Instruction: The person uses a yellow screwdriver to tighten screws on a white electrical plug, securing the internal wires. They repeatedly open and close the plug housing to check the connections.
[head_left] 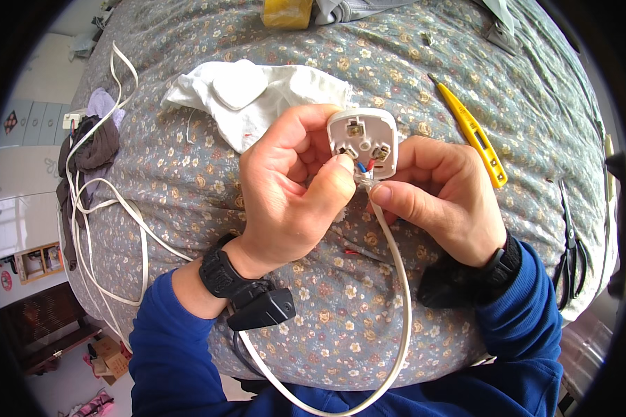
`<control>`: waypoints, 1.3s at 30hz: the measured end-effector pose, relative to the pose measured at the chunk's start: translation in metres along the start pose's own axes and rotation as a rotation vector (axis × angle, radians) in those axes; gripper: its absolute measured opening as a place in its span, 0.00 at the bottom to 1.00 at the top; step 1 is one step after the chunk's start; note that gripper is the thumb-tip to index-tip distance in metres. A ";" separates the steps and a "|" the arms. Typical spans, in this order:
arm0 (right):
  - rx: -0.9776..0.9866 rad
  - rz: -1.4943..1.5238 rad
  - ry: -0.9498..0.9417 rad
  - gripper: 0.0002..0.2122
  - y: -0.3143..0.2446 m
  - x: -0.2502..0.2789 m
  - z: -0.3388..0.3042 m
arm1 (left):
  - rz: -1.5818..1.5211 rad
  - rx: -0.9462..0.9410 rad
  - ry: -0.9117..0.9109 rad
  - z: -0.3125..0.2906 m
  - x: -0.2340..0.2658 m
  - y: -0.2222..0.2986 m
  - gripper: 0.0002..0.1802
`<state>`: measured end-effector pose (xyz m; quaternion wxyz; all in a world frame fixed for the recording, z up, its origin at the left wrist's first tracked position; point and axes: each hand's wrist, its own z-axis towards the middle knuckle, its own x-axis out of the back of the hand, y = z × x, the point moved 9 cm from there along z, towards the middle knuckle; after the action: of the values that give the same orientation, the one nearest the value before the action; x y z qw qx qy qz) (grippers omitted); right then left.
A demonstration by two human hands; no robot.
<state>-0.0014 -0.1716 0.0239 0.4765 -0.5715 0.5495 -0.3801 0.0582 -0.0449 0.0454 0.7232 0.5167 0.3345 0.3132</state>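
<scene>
My left hand (295,184) grips an opened white electrical plug (363,121), its thumb pressing by the lower left terminal. Inside, metal terminals show, with a blue wire (361,167) and a red wire (371,164) leading to the lower ones. Whether either wire is fastened is too small to tell. My right hand (442,191) pinches the white cable (400,278) just below the plug, its fingers curled behind the housing. From there the cable loops down toward my lap. Beyond the plug lies a white cloth (299,87) with a smooth white piece (239,85) on it.
A yellow pen-like tool (474,132) lies right of the plug, and black scissors (570,254) further right. Long white cable coils (142,243) spread at the left near dark cloth (94,149). A yellow roll (286,12) sits at the far edge of the floral bedding (313,347).
</scene>
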 end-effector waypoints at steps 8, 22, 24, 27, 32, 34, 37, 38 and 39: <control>0.107 0.201 0.117 0.10 -0.007 0.008 0.001 | 0.083 -0.029 0.007 0.001 0.001 0.002 0.18; 0.146 0.117 0.163 0.08 -0.006 0.013 0.001 | 0.132 -0.077 0.023 -0.001 -0.002 0.004 0.18; 0.159 0.132 0.160 0.08 -0.008 0.013 0.001 | 0.135 -0.063 0.022 -0.001 -0.002 0.004 0.18; 0.159 0.112 0.161 0.08 -0.008 0.013 0.001 | 0.156 -0.077 0.010 -0.002 -0.004 0.005 0.18; 0.144 0.123 0.144 0.08 -0.008 0.012 0.001 | 0.185 -0.091 -0.001 -0.001 -0.003 0.006 0.18; 0.139 0.141 0.137 0.08 -0.007 0.012 0.001 | 0.168 -0.084 0.008 -0.001 -0.003 0.005 0.19; 0.112 0.149 0.136 0.09 -0.004 0.012 0.002 | 0.143 -0.070 0.019 -0.001 -0.003 0.004 0.19; 0.096 0.146 0.140 0.09 -0.003 0.013 0.002 | 0.135 -0.068 0.023 -0.001 -0.003 0.003 0.20; 0.099 0.139 0.142 0.10 -0.004 0.012 0.002 | 0.122 -0.061 0.031 -0.001 -0.003 0.003 0.20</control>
<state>0.0032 -0.1838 0.0258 0.4892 -0.4792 0.6009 -0.4123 0.0554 -0.0455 0.0483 0.7129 0.5088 0.3039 0.3749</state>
